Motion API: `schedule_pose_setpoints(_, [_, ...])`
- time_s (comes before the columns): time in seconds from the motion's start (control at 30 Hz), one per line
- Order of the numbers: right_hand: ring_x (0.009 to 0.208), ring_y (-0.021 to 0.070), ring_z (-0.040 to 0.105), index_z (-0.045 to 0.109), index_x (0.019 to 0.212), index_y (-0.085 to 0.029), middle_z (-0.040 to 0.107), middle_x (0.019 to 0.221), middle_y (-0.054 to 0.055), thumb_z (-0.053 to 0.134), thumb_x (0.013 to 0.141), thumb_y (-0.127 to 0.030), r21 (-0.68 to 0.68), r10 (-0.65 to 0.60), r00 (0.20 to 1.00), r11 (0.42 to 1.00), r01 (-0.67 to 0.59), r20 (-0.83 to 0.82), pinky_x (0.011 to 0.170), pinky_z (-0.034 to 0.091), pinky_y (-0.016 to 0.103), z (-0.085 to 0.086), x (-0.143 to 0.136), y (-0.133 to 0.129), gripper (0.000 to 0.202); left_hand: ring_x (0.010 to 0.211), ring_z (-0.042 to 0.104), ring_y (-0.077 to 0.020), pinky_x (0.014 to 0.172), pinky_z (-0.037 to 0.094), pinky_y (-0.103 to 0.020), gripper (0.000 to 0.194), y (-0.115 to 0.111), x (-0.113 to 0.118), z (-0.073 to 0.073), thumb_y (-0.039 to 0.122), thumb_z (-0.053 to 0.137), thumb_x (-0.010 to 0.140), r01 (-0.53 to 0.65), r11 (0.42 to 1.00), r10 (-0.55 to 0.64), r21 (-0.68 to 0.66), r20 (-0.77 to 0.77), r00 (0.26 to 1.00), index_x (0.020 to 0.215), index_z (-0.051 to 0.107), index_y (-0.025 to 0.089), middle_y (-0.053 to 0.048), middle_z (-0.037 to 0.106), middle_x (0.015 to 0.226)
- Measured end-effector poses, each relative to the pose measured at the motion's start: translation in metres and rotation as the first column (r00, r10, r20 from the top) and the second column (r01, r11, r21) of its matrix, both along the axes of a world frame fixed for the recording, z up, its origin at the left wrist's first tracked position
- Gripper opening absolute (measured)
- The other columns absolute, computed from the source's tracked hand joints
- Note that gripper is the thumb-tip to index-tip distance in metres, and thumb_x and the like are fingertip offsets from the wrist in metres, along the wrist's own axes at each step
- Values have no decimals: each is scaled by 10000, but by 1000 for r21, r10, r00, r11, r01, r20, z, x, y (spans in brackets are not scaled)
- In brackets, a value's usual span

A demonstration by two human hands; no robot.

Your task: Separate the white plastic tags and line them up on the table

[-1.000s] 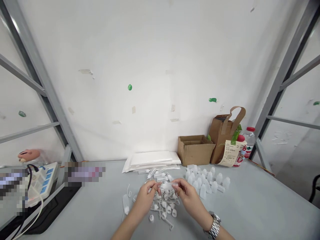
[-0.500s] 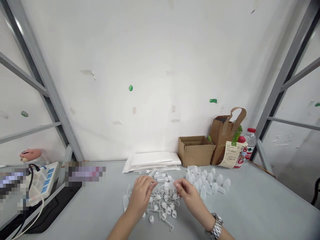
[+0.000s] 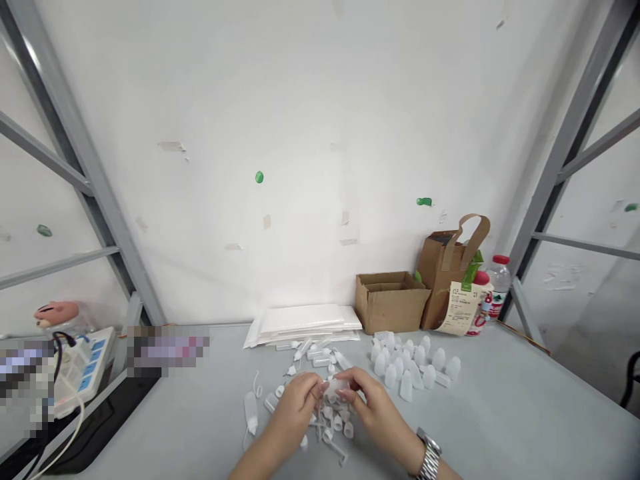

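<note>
My left hand (image 3: pixel 299 401) and my right hand (image 3: pixel 369 400) meet above a pile of small white caps with loops (image 3: pixel 338 424). Between them is a translucent white bottle (image 3: pixel 337 388); the fingers of my right hand close round its right part. My left fingers pinch at its left end, where a small white part is too hidden to make out. Small clear tubes and nozzles (image 3: pixel 321 362) lie behind my hands. A translucent bottle with a white tip (image 3: pixel 251 411) lies left of my left forearm. Several rounded translucent bottles (image 3: pixel 406 363) stand or lie to the right.
A stack of white envelopes (image 3: pixel 305 321) lies by the wall. Beside it are an open cardboard box (image 3: pixel 393 310), a brown paper bag (image 3: pixel 437 280) and a red-capped bottle (image 3: pixel 499 277). A power strip (image 3: pixel 93 373) and a black flat object (image 3: pixel 107 423) are at the left.
Both hands have moved closer together and slightly down over the pile. The bottle is now between their fingers, and more small parts show behind them.
</note>
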State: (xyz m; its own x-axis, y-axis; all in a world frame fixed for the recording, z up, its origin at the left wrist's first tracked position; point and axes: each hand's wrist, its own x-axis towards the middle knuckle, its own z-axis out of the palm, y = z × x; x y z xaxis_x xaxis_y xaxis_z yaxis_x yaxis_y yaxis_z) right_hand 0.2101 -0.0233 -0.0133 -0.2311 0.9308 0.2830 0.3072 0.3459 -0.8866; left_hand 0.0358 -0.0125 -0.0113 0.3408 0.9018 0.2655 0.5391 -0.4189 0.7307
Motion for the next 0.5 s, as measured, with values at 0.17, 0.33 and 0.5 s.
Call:
schedule_pose_setpoints(0.17, [652, 158, 559, 589, 950, -181, 596, 699, 10, 427, 850, -435, -99, 32, 999, 995, -35, -30, 640, 437, 271, 1, -1, 2, 318, 694, 512, -171, 678, 385, -272, 366, -1, 0, 2, 441, 309, 873, -8, 1000, 10, -30, 53, 999, 659, 482, 200, -3, 528, 665])
schedule_pose_setpoints(0.33, [571, 147, 542, 581, 821, -171, 574, 600, -5, 387, 866, -439, -149, 44, 999, 988, -49, -30, 591, 433, 263, -4, -4, 3, 334, 663, 479, -164, 650, 364, -264, 390, 0, 0, -2, 449, 284, 870, 9, 1000, -8, -19, 26, 1000, 614, 444, 202, 1, 495, 641])
schedule_pose_setpoints(0.5, [815, 182, 564, 581, 963, -211, 613, 872, 50, 439, 857, -322, 79, 29, 999, 996, -32, 42, 752, 437, 293, 1, 1, -4, 209, 558, 432, -137, 560, 337, -239, 416, -1, 3, -1, 525, 307, 831, 48, 975, -7, -218, 184, 983, 566, 366, 210, 41, 403, 537])
